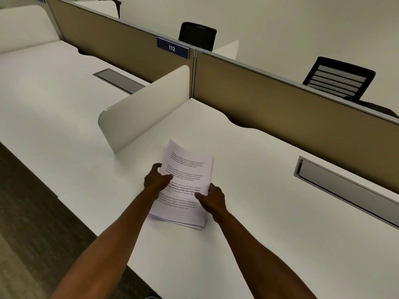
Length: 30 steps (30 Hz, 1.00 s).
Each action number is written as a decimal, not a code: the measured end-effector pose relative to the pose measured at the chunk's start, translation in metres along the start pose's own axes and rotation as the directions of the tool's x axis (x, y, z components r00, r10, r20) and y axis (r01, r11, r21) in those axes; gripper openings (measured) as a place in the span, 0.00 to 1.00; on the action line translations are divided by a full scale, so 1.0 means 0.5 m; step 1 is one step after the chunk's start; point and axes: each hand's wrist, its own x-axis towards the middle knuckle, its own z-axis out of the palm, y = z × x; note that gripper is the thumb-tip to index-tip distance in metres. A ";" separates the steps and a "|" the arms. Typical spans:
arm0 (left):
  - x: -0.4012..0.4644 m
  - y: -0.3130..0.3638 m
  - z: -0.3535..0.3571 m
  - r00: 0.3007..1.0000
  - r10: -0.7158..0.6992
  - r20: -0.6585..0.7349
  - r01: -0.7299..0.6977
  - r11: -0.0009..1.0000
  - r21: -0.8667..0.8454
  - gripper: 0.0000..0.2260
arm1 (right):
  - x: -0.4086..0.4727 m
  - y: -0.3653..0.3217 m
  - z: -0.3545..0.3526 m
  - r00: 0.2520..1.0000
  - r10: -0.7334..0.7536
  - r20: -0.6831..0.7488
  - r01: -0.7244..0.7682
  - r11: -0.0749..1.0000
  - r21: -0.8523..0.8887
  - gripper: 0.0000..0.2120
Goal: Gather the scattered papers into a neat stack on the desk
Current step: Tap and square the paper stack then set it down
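Observation:
A stack of white printed papers (187, 167) lies on the white desk (248, 212), near its middle. The sheets' near edges are slightly fanned out at the bottom. My left hand (156, 179) grips the stack's left edge, thumb on top of the top sheet. My right hand (212, 199) holds the right edge, thumb pressed on the text. The far end of the top sheet curls up a little.
A white side divider (146, 108) stands just left of the papers. A tan partition (291, 108) with a "112" sign (172, 48) runs along the back. A cable tray slot (345, 184) sits to the right. Black chairs (339, 77) stand behind the partition.

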 end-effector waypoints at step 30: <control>-0.165 0.120 0.117 0.760 0.499 0.417 -0.354 0.855 -0.379 0.21 | -0.076 0.122 -0.287 0.947 -0.067 -0.314 0.261 0.730 0.631 0.13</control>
